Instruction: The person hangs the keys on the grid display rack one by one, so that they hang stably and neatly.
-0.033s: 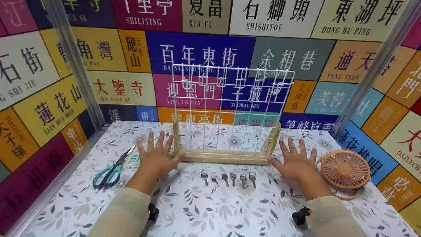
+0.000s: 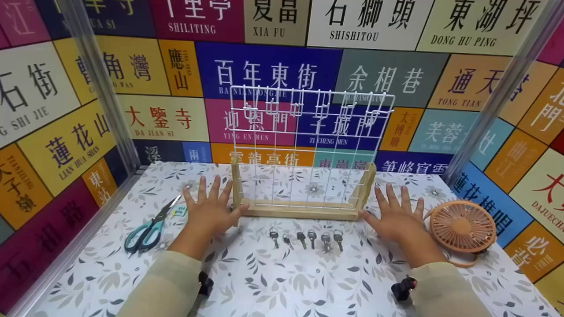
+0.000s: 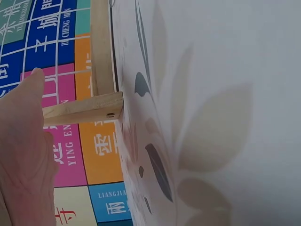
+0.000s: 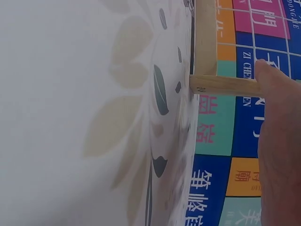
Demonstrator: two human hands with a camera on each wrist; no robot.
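A white wire grid rack on a wooden base (image 2: pixel 299 214) stands upright at the middle of the table, with several small wire hooks (image 2: pixel 296 110) along its top. My left hand (image 2: pixel 210 211) lies with spread fingers at the rack's left end, its thumb overlapping the base corner. At the opposite end, my right hand (image 2: pixel 398 215) is spread the same way, thumb tip right by the base. Both wrist views show a hand, left (image 3: pixel 23 160) and right (image 4: pixel 282 150), beside a wooden end piece. Several metal keys (image 2: pixel 301 240) lie in a row before the rack.
Scissors with teal and black handles (image 2: pixel 147 231) lie left of my left hand, a small teal-and-white packet (image 2: pixel 179 211) near their blades. An orange round fan (image 2: pixel 462 226) sits just right of my right hand. Colourful sign-covered walls enclose the leaf-patterned table (image 2: pixel 308 286).
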